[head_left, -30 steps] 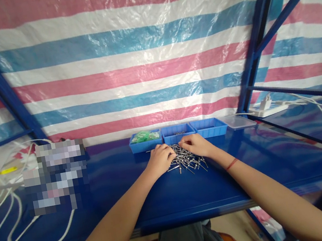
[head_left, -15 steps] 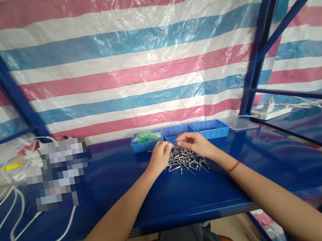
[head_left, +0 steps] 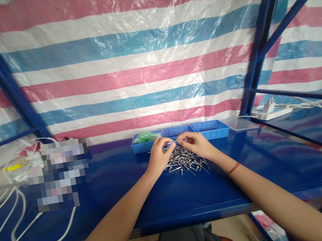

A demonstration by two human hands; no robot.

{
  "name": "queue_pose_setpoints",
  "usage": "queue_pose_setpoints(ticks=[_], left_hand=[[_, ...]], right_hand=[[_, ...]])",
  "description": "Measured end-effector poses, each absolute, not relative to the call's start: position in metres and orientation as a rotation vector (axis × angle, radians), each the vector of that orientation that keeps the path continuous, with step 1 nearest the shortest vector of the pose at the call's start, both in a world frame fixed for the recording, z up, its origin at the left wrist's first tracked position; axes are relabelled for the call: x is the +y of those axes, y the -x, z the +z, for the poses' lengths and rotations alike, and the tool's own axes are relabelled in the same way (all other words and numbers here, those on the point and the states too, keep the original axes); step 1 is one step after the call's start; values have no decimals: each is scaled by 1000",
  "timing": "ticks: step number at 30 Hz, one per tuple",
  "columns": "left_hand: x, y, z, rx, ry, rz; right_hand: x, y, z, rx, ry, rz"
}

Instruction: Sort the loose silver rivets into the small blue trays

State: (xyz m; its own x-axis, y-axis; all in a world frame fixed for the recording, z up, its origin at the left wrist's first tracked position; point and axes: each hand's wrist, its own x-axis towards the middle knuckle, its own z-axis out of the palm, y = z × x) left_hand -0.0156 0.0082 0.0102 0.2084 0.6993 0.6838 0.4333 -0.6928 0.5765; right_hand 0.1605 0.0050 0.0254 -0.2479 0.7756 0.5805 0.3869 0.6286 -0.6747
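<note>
A single slim metal blind rivet (head_left: 173, 142) lies level between my two hands. At its left end my left hand (head_left: 158, 155) is closed, thumb and fingers pinching it. The fingers of my right hand (head_left: 196, 144) are closed on its other end. Directly below, a loose pile of silvery blind rivets (head_left: 183, 159) is spread on the blue table (head_left: 112, 179). Just behind the hands stands a blue bin (head_left: 177, 130), its front partly hidden by my fingers.
To the left, another blue bin (head_left: 143, 146) holds green-and-white packets (head_left: 145, 136). A third blue bin (head_left: 212, 131) and a clear plastic lid (head_left: 242, 123) sit to the right. White cables (head_left: 24, 211) cross the table's left end; a power strip (head_left: 272, 112) lies far right.
My left hand has risen slightly, its thumb and fingers shifting on the rivet, which shows more clearly now. My right hand has barely moved.
</note>
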Motion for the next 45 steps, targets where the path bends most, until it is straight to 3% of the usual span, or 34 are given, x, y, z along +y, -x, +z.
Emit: queue_pose_setpoints(ticks=[8, 14, 19, 27, 36, 45], left_hand=[[9, 16, 6, 1105, -2361, 1375], [4, 18, 8, 1168, -2636, 1097], [4, 20, 5, 1263, -2705, 857], [4, 20, 2, 1174, -2708, 867], [3, 16, 7, 1262, -2524, 1121], [8, 12, 8, 1063, -1996, 1295]], right_hand=[[21, -173, 20, -1937, 1072, 514], [41, -225, 24, -1417, 1612, 91], [42, -245, 23, -1453, 1871, -51], [30, -213, 25, -1777, 1510, 15], [11, -177, 22, -2155, 1081, 428], [4, -158, 21, -2031, 942, 573]])
